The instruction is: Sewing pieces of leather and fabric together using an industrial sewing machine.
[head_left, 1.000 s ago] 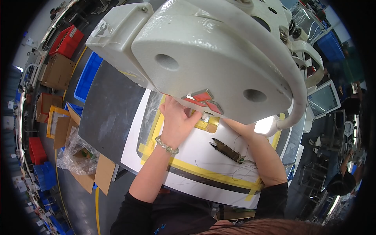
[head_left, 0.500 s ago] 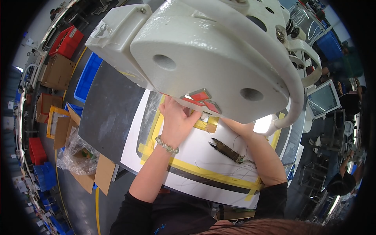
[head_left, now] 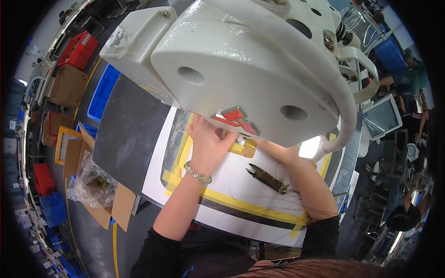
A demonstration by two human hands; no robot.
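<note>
A white machine head (head_left: 245, 60) with a red badge overhangs my work. Beneath it, my left hand (head_left: 207, 143), with a beaded bracelet, curls its fingers beside a small yellow plate (head_left: 245, 150); the fingertips and anything in them are hidden. My right hand (head_left: 278, 150) reaches under the head behind the lamp (head_left: 311, 147), its fingers hidden. Dark thread snips (head_left: 264, 178) lie between my forearms on a white board (head_left: 222, 208) edged with yellow tape, among loose threads.
Left are a dark tabletop (head_left: 120, 129), blue bin (head_left: 102, 92), red crate (head_left: 79, 48), and open carton (head_left: 124, 206) with plastic wrap (head_left: 90, 187). Right are a screen (head_left: 382, 118) on a stand, a blue bin (head_left: 389, 51) and co-workers (head_left: 412, 74).
The machine head sits slightly farther left in the picture. My hands look almost unmoved. A co-worker's arm and green top at upper right have come further into sight.
</note>
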